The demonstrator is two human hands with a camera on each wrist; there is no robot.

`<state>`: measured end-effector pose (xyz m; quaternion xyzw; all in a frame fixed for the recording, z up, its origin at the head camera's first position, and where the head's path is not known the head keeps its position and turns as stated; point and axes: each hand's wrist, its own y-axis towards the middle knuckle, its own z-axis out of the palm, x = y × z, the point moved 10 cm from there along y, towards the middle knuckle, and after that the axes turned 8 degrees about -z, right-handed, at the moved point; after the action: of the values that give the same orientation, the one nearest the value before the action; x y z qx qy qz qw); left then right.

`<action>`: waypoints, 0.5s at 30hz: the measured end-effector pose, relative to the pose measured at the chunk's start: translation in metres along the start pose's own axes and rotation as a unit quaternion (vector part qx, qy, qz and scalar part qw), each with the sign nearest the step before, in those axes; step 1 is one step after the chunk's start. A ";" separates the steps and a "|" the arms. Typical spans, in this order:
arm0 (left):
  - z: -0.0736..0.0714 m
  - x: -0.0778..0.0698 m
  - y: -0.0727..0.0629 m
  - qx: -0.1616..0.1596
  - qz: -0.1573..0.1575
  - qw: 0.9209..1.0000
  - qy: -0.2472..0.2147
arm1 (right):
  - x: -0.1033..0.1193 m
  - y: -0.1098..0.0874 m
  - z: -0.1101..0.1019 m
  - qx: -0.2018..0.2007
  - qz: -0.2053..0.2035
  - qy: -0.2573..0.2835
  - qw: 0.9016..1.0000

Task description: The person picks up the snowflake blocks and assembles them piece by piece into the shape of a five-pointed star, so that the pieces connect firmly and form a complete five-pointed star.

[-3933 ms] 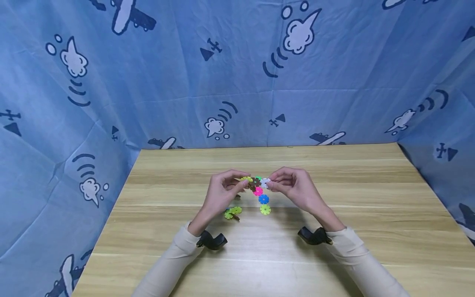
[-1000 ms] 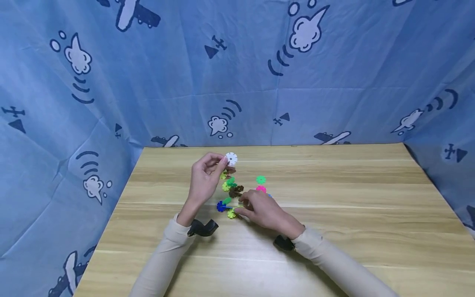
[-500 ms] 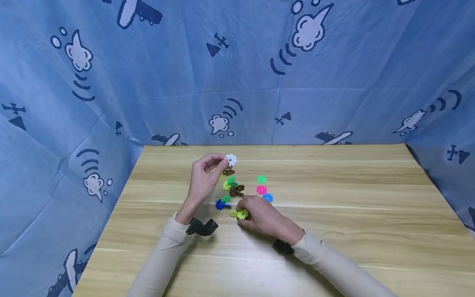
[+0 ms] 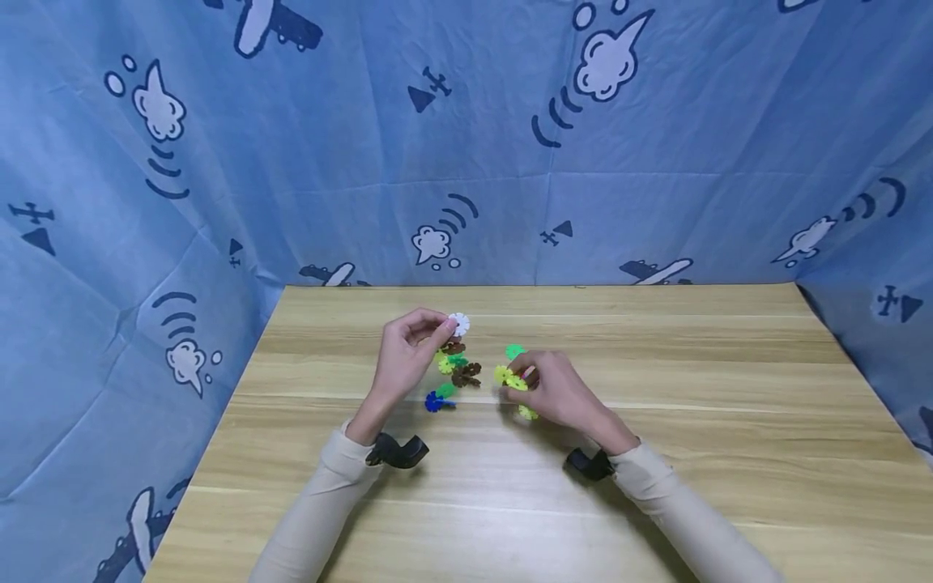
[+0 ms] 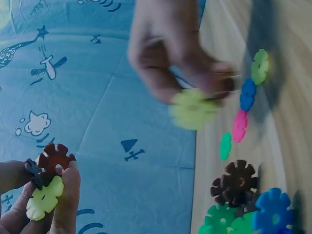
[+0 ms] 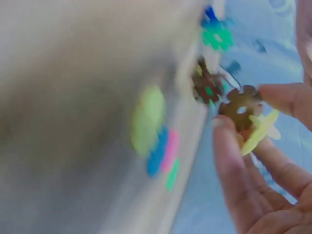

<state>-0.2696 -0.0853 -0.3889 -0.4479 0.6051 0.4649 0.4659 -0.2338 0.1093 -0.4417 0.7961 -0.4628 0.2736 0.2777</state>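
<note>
My left hand (image 4: pixel 404 356) pinches a joined piece of notched plastic discs above the table. Its white disc (image 4: pixel 461 324) sticks out past the thumb. In the left wrist view the same piece shows a brown disc (image 5: pixel 55 159) and a yellow disc (image 5: pixel 45 198). My right hand (image 4: pixel 557 393) pinches a second joined piece with yellow discs (image 4: pixel 516 383). The right wrist view shows a brown disc (image 6: pixel 241 108) on this piece, between thumb and finger. The right hand hovers over a row of loose discs and partly hides it in the head view.
The row holds a green disc (image 4: pixel 514 351), a pink disc (image 5: pixel 240 126), a blue disc (image 5: pixel 247 94) and a yellow disc (image 4: pixel 528 413). Left of it lie joined brown discs (image 4: pixel 465 375), green discs (image 4: pixel 445 390) and a dark blue disc (image 4: pixel 433 402) on the wooden table (image 4: pixel 328 502).
My right hand has taken the yellow-disc piece from the front of the pile and moved it right and away, over the loose row. The left hand has shifted slightly right, still holding its piece.
</note>
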 end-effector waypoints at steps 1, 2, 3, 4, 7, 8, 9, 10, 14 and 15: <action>0.002 0.001 0.000 0.003 -0.001 1.000 0.007 | -0.003 0.000 -0.009 -0.016 0.010 0.014 1.000; 0.004 0.003 -0.001 0.006 -0.002 1.000 0.014 | -0.006 0.000 -0.017 -0.031 0.020 0.030 0.999; 0.007 0.004 -0.001 0.011 -0.004 1.000 0.018 | -0.008 0.000 -0.026 -0.047 0.031 0.045 0.997; 0.010 0.005 -0.002 0.016 -0.007 1.000 0.024 | -0.009 0.000 -0.034 -0.063 0.040 0.062 0.995; 0.020 0.007 -0.004 0.032 -0.014 0.999 0.040 | -0.010 0.000 -0.052 -0.095 0.054 0.123 0.986; 0.024 0.008 -0.005 0.037 -0.016 0.998 0.043 | -0.010 0.000 -0.055 -0.100 0.056 0.145 0.983; 0.027 0.009 -0.007 0.045 -0.020 0.998 0.039 | -0.009 0.000 -0.058 -0.103 0.057 0.168 0.979; 0.031 0.009 -0.008 0.053 -0.024 0.998 0.033 | -0.007 0.001 -0.059 -0.102 0.053 0.190 0.975; 0.044 0.011 -0.010 0.082 -0.032 0.996 -0.001 | 0.004 0.003 -0.059 -0.096 0.025 0.237 0.966; 0.046 0.011 -0.011 0.087 -0.032 0.996 -0.006 | 0.006 0.003 -0.058 -0.096 0.019 0.243 0.965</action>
<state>-0.2538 -0.0434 -0.4072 -0.4219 0.6256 0.3979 0.5219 -0.2448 0.1452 -0.3963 0.6665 -0.4202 0.4187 0.4515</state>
